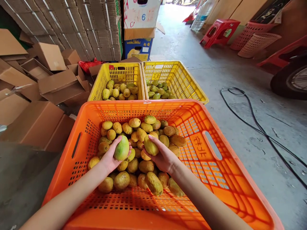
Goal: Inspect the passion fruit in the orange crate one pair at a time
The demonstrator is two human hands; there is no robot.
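Observation:
My left hand (pixel 110 160) is closed around a green mango (pixel 122 148) with a yellowish tinge, thumb along its side. A yellow-green mango (pixel 150 145) sits in the grip of my right hand (pixel 166 157), its thumb resting near the top. Both fruits are held a little apart over the orange crate (pixel 211 134). Beneath them lies a heap of mangoes (pixel 122 180), mostly yellow to brownish, some with wrinkled or spotted skin. My hands and forearms hide part of the heap.
Beyond the orange crate stand two yellow crates: the left one (pixel 98 83) holds yellowish mangoes, the right one (pixel 189 83) greener ones. Cardboard boxes (pixel 31 124) are piled at left. A black cable (pixel 254 118) lies on the floor at right, near a wheel (pixel 292 80) and red stool (pixel 222 30).

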